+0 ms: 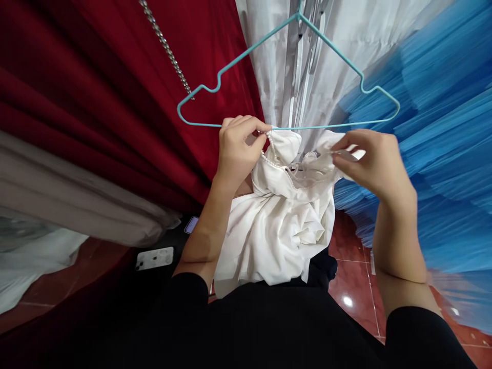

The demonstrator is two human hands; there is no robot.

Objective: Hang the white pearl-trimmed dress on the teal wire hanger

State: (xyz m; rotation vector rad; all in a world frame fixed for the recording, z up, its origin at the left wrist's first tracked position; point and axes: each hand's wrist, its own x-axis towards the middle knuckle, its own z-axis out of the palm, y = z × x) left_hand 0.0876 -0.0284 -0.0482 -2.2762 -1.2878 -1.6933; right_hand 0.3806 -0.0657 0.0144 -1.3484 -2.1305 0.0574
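A white dress [277, 225] with pearl trim along its neckline hangs bunched in front of me. My left hand [242, 143] pinches the pearl-edged top at its left side, just under the bottom bar of a light-blue hanger [326, 126]. On the right, my right hand [365, 159] grips the white fabric near the other side of the neckline, thumb and fingers pressed together. The hanger is above the dress, its bar passing close to my left fingertips. Whether the dress is attached to the hanger cannot be made out.
Red fabric [154, 113] hangs at the left with a beaded strap [165, 46] over it. Blue tulle [442, 154] fills the right side. A phone [155, 258] lies on a black surface at lower left. Reddish tiles [353, 277] cover the floor.
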